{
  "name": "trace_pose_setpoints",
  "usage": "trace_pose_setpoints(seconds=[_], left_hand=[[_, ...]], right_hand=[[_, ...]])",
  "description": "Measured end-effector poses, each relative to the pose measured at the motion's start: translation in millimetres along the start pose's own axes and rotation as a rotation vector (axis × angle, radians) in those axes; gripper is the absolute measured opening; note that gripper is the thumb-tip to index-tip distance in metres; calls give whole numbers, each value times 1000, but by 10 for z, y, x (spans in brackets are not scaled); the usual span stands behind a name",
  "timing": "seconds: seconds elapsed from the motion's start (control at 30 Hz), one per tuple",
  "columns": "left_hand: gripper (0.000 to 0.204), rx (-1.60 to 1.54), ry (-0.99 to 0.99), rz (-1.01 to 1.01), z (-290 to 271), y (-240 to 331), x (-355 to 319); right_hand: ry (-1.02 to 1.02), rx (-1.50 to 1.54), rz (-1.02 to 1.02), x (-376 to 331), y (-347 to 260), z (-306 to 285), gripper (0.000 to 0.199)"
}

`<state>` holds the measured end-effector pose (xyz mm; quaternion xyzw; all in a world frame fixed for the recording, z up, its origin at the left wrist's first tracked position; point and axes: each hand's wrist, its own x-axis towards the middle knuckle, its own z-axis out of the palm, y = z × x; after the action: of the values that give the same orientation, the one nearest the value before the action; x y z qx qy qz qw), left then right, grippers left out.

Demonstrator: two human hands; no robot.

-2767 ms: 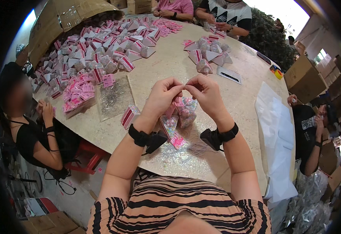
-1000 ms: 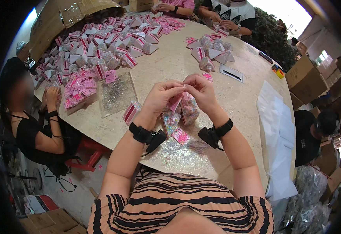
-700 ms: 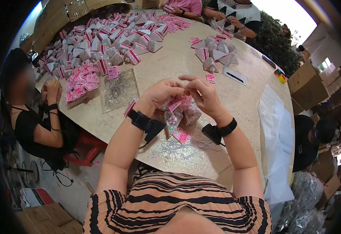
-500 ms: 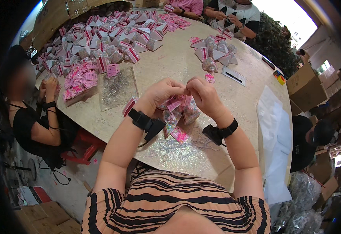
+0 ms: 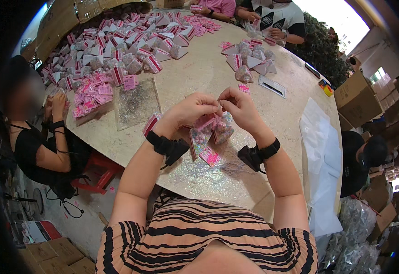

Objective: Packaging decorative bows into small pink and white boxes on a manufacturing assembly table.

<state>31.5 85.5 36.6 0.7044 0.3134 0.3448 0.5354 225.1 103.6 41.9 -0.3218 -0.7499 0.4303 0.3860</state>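
My left hand (image 5: 194, 109) is pinched closed, thumb and finger meeting close to the tips of my right hand (image 5: 241, 109), also in a pinch. Whatever lies between the fingertips is too small to make out; something pale shows at the right ones. Right under them are small clear bags of glittery beads (image 5: 223, 132) with pink tops. A pink printed card (image 5: 210, 156) lies just nearer to me. Thin clear strands (image 5: 236, 163) are spread on the table beside it. Another pink-topped packet (image 5: 152, 123) lies partly behind my left wrist.
A big heap of pink-topped packets (image 5: 131, 45) covers the far left. Pink cards (image 5: 92, 91) and a flat clear bag of small metal pieces (image 5: 137, 104) lie nearer. Another pile (image 5: 249, 57) sits at the far right, white sheets (image 5: 318, 137) along the right edge. Several people are around the table.
My fingertips have drawn slightly apart, the right thumb and finger opening out a little into a clearer pinch. Across the table, a person's hands have moved apart, near a clear bag.
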Motion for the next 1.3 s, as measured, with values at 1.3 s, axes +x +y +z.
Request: trace_pose_setpoints(seconds=[1.3], left_hand=[[20,-335,285,-147,1,-10,-31]], right_hand=[[254,-460,-283,91,-310,110,7]])
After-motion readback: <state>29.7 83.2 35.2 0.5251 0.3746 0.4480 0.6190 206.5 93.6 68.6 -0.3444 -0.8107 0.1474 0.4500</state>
